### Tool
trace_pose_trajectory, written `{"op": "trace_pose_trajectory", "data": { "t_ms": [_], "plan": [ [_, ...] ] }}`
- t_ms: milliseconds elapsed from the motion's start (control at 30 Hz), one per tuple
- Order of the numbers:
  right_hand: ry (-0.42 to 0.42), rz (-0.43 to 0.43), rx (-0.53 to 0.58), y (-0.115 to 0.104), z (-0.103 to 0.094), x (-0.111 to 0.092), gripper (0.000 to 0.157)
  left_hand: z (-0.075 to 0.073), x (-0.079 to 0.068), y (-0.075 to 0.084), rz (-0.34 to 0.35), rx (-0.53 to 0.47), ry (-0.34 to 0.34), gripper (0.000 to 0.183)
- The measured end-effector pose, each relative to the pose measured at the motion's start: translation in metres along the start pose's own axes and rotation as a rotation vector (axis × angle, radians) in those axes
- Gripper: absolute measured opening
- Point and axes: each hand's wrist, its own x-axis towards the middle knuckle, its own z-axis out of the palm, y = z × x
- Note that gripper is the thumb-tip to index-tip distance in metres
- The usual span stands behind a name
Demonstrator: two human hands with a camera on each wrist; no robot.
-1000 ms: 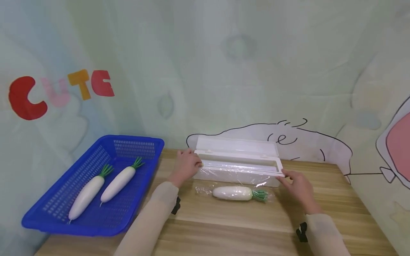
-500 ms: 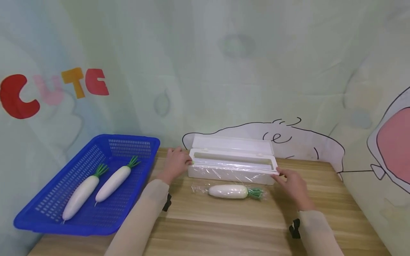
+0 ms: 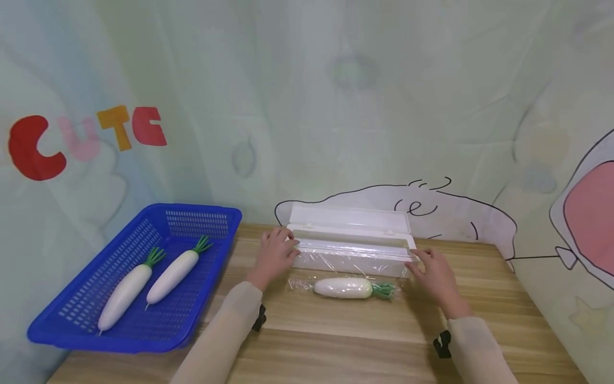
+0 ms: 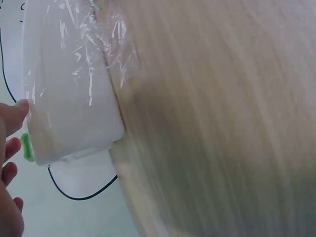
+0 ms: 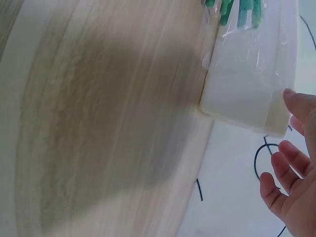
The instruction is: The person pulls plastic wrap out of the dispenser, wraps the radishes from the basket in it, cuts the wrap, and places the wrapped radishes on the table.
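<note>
A long white cling film dispenser stands at the back of the table, its lid raised, with clear film hanging over its front. My left hand grips its left end; in the left wrist view the thumb of that hand lies at the upper front edge beside a small green piece. At the opposite end, my right hand pinches the corner, thumb in front, its other fingers loosely bent behind. Before the dispenser lies a white radish with green tops, wrapped in clear film.
A blue perforated basket stands at the left, holding two unwrapped white radishes. A printed cloth hangs right behind the wooden table.
My left hand shifts off the dispenser's left corner and comes back a little rightward over its end. The right hand stays at the right corner. The wrapped radish keeps its place.
</note>
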Motion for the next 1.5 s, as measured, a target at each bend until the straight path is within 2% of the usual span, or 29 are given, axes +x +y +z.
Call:
{"op": "trace_pose_trajectory", "data": {
  "t_ms": [133, 300, 467, 600, 767, 900, 1033, 1300, 1500],
  "plan": [
    [0.058, -0.058, 0.007, -0.004, 0.004, 0.001, 0.024, 0.003, -0.003, 0.003, -0.030, -0.034, 0.037, 0.011],
    [0.129, -0.123, 0.020, -0.008, 0.008, -0.001, 0.008, 0.002, -0.004, 0.008, -0.081, -0.051, 0.015, 0.009],
    [0.215, -0.198, 0.043, -0.007, 0.010, -0.005, 0.007, 0.001, -0.002, 0.011, -0.105, -0.044, -0.013, 0.008],
    [0.268, -0.257, 0.051, -0.005, 0.010, -0.009, 0.011, 0.004, 0.000, 0.012, -0.097, -0.020, -0.020, 0.008],
    [0.271, -0.267, 0.074, -0.006, 0.009, -0.012, 0.010, 0.004, -0.001, 0.013, -0.087, -0.012, -0.007, 0.008],
    [0.224, -0.233, 0.078, -0.009, 0.006, -0.015, 0.008, 0.002, -0.001, 0.014, -0.069, -0.003, 0.012, 0.007],
    [0.190, -0.233, 0.082, -0.010, 0.003, -0.017, 0.008, 0.001, -0.002, 0.014, -0.051, 0.002, 0.018, 0.006],
    [0.220, -0.255, 0.122, -0.006, 0.008, -0.022, 0.009, -0.002, -0.013, 0.016, -0.026, -0.012, 0.050, 0.003],
    [0.279, -0.319, 0.137, -0.005, 0.007, -0.028, 0.014, -0.005, -0.026, 0.019, -0.078, -0.115, 0.059, 0.004]
  ]
}}
